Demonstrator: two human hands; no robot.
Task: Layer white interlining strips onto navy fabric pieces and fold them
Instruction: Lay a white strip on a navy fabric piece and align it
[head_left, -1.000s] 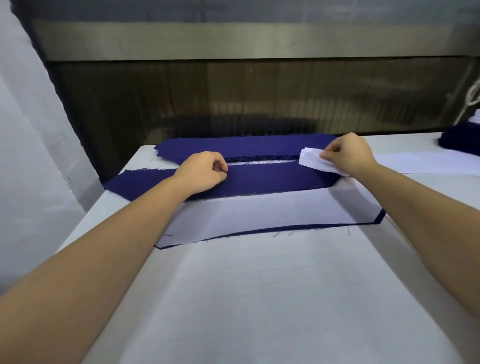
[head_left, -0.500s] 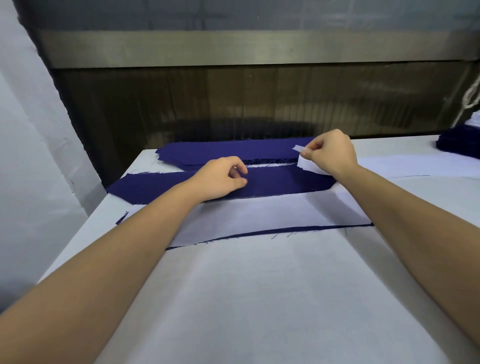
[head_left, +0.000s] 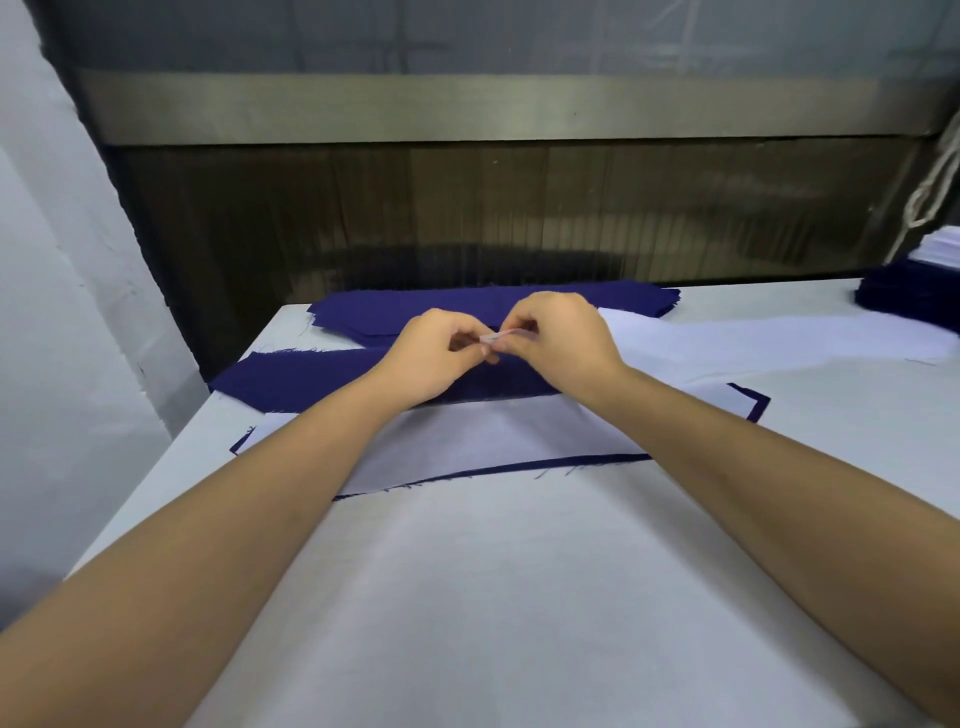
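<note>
A person's left hand (head_left: 434, 356) and right hand (head_left: 563, 338) meet above the middle of a white-covered worktop (head_left: 519, 597), fingertips drawn together, both pinching the small end of a white interlining strip (head_left: 494, 338); how much of the strip sits inside the curled fingers cannot be told. Beneath the hands a navy fabric piece (head_left: 306, 382) lies across the worktop, its far part showing the navy face. Its near part is covered by a white interlining sheet (head_left: 467, 441), with a thin navy border visible along the front edge and at the right corner. Just behind, a stack of navy pieces (head_left: 441, 306) rests at the back edge of the worktop. To the right a long spread of white interlining (head_left: 753, 345) lies flat, and at the far right stands a further navy pile (head_left: 904, 301) with white pieces (head_left: 940, 247) behind it
</note>
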